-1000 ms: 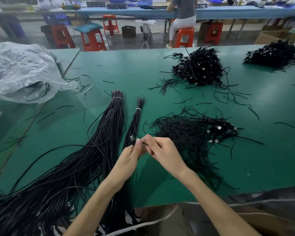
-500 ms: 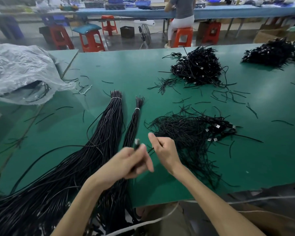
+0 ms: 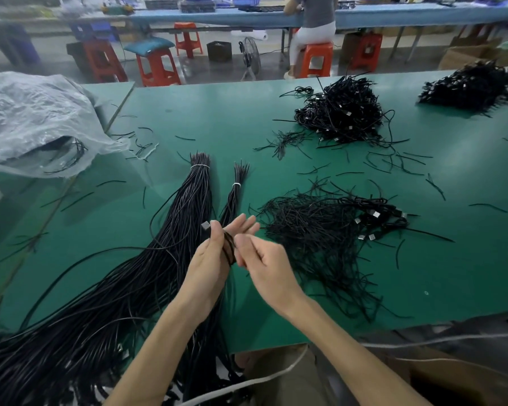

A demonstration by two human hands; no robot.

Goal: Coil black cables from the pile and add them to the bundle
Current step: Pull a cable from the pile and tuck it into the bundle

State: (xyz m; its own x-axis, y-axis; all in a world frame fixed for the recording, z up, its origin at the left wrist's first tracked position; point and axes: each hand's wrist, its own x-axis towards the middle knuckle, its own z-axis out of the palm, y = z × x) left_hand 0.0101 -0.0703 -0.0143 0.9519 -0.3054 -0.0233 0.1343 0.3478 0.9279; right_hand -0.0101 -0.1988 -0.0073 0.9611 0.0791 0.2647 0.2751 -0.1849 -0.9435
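**Cable half-wound round the left hand**

The green table [image 3: 247, 118] carries everything. Largest on it is the long tied bundle [image 3: 188, 218], which fans from a white tie down toward the near left edge. Next comes the loose pile [image 3: 320, 232], just right of the hands, and then the coiled heap [image 3: 340, 112] farther back. A thin tied bundle [image 3: 235, 197] lies between the long one and the pile.

Over the near part of the table, the left hand [image 3: 208, 262] stands with its fingers nearly straight and together. Its thumb pins the cable [image 3: 229, 250] close to the metal plug [image 3: 206, 225], and several turns loop round the fingers. The right hand [image 3: 266, 259] is curled, with thumb and forefinger pinched beside those loops. It seems to be pinching the running strand, though the strand is hard to make out there.

The likeliest failure is the turns sliding off the straight fingertips if the thumb eases. The free tail, which I cannot trace among the strands below, could snag a neighbour and drag it along. Slack winding would probably leave a coil that springs open once it is set down.

No brand, label or writing is legible anywhere.
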